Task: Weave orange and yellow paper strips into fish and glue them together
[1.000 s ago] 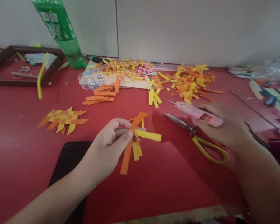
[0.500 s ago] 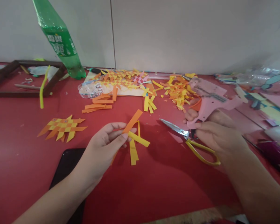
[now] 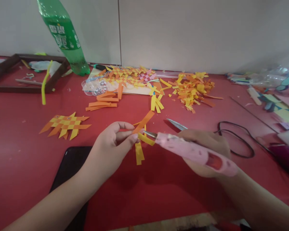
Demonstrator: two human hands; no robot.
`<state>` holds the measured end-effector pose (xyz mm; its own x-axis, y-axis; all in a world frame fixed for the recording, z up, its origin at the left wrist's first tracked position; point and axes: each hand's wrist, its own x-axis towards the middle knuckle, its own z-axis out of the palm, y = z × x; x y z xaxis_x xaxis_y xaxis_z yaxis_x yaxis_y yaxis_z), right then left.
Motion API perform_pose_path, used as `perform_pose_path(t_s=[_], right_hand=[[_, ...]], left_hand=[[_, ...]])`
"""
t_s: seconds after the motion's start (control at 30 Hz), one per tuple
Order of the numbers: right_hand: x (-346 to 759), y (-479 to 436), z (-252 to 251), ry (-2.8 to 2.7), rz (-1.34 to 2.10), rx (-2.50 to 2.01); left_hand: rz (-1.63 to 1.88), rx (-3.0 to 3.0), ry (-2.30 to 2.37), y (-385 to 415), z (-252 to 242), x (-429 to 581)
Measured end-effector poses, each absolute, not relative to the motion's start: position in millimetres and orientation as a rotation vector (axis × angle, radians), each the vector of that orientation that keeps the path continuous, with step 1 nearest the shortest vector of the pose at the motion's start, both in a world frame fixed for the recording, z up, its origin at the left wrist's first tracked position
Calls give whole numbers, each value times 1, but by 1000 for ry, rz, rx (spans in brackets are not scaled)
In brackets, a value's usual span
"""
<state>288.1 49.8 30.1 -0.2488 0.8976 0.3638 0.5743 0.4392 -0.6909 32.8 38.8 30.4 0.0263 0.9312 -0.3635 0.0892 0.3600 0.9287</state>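
Note:
Between thumb and fingers, my left hand (image 3: 118,141) pinches a small bundle of orange and yellow paper strips (image 3: 144,122). My right hand (image 3: 207,149) is wrapped round a pink hot glue gun (image 3: 183,150), its metal nozzle pointing left at the strips. The nozzle tip is at or just beside the strips where they cross; contact cannot be made out. Partly behind the glue gun and my right hand lie scissors (image 3: 177,124), with only the blades showing. A woven orange and yellow paper fish (image 3: 66,124) lies left of my left hand.
A black phone (image 3: 69,163) lies under my left forearm. Orange strips (image 3: 103,104), yellow strips (image 3: 156,103) and a heap of paper scraps (image 3: 195,89) lie further back. A green bottle (image 3: 67,41) stands by a brown frame (image 3: 21,89). A black cord (image 3: 243,150) loops at right.
My right hand has brought the glue gun from the right side over to the strips, turning its nozzle leftward. My left hand keeps its pinch, nearly in place.

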Motion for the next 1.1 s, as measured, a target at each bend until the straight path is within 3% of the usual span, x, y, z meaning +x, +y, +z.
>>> perform_pose_path(t_s=[0.17, 0.5, 1.1], right_hand=[[279, 49, 23, -2290, -56, -825], [278, 49, 21, -2246, -139, -883], [281, 52, 16, -2304, -207, -779]], left_hand=[[865, 1067, 1435, 39, 30, 33], [1102, 891, 1270, 41, 24, 33], [976, 1081, 1433, 38, 30, 32]])
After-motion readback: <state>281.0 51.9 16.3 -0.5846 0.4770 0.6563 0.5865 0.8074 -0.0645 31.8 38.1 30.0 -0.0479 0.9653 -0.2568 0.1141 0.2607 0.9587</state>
